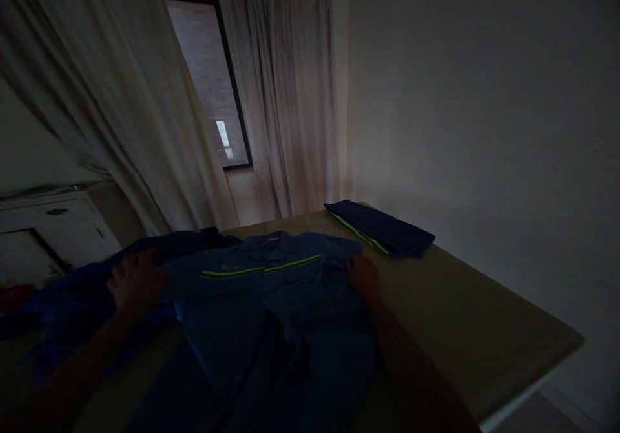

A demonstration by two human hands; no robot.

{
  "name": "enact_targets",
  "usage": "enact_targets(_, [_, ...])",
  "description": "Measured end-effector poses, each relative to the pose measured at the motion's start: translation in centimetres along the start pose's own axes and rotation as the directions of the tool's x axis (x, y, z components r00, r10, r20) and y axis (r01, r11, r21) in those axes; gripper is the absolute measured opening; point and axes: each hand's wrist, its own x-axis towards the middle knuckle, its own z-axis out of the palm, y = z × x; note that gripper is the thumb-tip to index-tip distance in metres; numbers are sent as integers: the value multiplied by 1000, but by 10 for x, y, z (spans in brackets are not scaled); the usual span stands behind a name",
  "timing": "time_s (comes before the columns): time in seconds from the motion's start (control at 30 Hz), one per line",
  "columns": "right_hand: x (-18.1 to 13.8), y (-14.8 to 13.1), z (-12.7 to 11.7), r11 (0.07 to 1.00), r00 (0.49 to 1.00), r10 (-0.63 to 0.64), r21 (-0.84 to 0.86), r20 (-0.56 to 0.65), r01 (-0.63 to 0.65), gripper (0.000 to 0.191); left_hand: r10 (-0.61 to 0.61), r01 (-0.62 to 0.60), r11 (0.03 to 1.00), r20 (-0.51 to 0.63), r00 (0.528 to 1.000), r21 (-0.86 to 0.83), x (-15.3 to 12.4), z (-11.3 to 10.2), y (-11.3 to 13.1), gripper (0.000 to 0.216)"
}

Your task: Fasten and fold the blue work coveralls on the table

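A blue work shirt point(227, 307) lies spread on the table with its collar at the far end. Yellow-green piping crosses its chest above the pockets, and its lower part is creased in the dim light. My left hand point(135, 282) is at the sleeve on the left, fingers spread, with no cloth visibly gripped. On the opposite side, the fingers of my right hand point(363, 276) curl closed on the shirt's edge near the other sleeve. Shadow hides part of the fingertips.
A folded dark blue garment point(380, 225) with a yellow-green edge lies at the table's point(484, 316) far right. Loose dark blue clothing point(82, 291) is heaped at left. A white cabinet point(72, 223) stands behind it; curtains point(295, 97) and a wall point(484, 129) bound the table.
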Motion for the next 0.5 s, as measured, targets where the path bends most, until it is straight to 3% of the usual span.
enact_targets(0.03, [0,-1,-2,1000,1000,8,-1,-6,-8,41,142,-141,989,66,988,-34,-13,6,10,44])
enact_targets(0.07, [0,-4,-5,1000,1000,15,-2,-20,-15,42,311,-293,948,167,936,-124,-30,13,21,41])
enact_targets(0.13, [-1,-12,-14,1000,999,12,16,-52,-11,43,581,-477,809,346,737,-344,-73,29,46,38])
enact_targets(0.17, [-2,-19,-20,999,998,-11,45,-59,14,43,659,-533,749,355,663,-395,-97,38,59,44])
enact_targets(0.23, [-10,-33,-32,980,991,-133,149,-21,135,37,735,-619,678,354,578,-397,-140,55,82,58])
enact_targets(0.3, [-23,-47,-41,912,939,-333,285,86,297,32,718,-639,692,411,562,-335,-169,70,100,66])
enact_targets(0.37, [-39,-57,-46,831,835,-509,370,206,416,38,684,-641,718,439,582,-269,-180,82,114,70])
enact_targets(0.43, [-53,-63,-46,787,745,-603,366,285,497,57,660,-638,737,444,606,-225,-175,89,126,73])
enact_targets(0.5, [-60,-67,-43,773,699,-634,311,331,553,73,638,-627,754,452,624,-198,-164,93,136,74])
